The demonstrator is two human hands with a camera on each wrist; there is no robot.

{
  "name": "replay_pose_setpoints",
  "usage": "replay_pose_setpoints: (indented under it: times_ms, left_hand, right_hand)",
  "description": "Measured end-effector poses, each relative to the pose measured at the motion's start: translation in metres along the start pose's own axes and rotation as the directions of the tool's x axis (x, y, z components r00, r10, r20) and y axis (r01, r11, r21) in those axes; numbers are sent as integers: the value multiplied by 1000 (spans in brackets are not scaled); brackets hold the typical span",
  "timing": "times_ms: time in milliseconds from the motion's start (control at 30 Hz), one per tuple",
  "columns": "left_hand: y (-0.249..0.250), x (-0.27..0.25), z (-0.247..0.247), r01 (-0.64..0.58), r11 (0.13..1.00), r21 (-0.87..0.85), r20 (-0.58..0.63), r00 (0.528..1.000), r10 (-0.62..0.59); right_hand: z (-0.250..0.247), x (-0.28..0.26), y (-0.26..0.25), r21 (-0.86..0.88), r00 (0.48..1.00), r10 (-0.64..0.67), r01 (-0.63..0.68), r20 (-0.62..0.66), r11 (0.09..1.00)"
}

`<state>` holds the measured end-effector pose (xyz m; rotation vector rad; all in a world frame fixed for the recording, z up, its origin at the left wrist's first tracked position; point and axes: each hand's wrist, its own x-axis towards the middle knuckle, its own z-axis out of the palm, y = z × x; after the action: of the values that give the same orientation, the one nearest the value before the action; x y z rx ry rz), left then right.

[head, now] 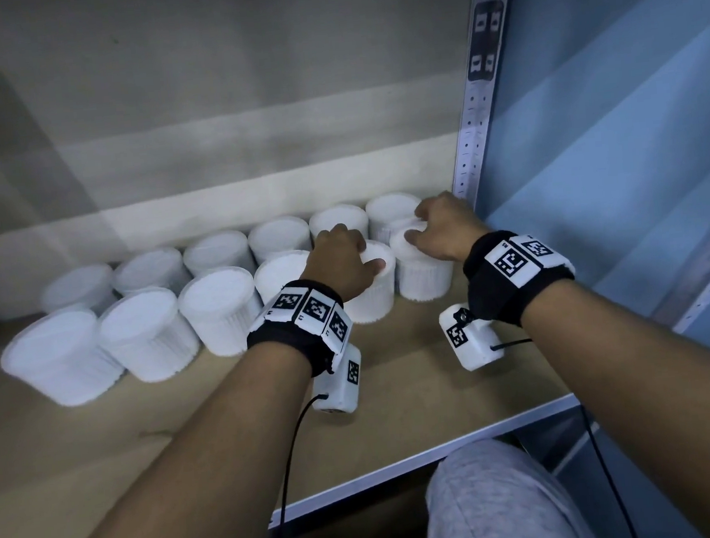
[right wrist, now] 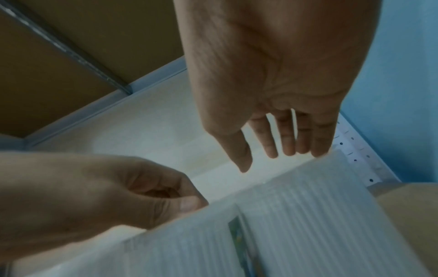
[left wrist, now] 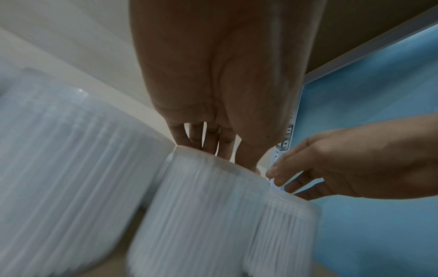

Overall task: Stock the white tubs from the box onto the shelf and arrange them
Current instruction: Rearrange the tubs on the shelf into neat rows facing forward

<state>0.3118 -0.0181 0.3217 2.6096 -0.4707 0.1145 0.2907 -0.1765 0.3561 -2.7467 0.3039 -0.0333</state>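
We are seeing the ribbed white plastic tubs (left wrist: 196, 221) blurring in both wrist views, their bases cut off; hands are hiding two lids.

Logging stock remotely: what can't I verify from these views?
- Box: outside every view.
- Label on the right tub: right wrist view, blurred and wedged between tubs.
- Back-row count: head view, left hand and right hand cover some tubs.

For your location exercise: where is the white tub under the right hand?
Head view: white ribbed plastic tub ends the front row beside the grey metal upright, under the right hand.
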Motion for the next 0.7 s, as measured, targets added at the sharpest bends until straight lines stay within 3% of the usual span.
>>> replay_pose_setpoints:
  times_ms: [100,367,700]
  left_hand:
    - [0,0,0,-2,1000,2,3,1000,2]
    - [0,-1,1,-3,1000,12,7,1000,2]
    - [1,-2,-1,-6,1000,19,5,1000,6]
  right_hand:
    - [2,-5,3,-119,996,28,-18,79,993]
    - [1,-1,3,-179,997,-10,23,72,984]
    - [-1,17,9,-209,983,-39,77,178,975]
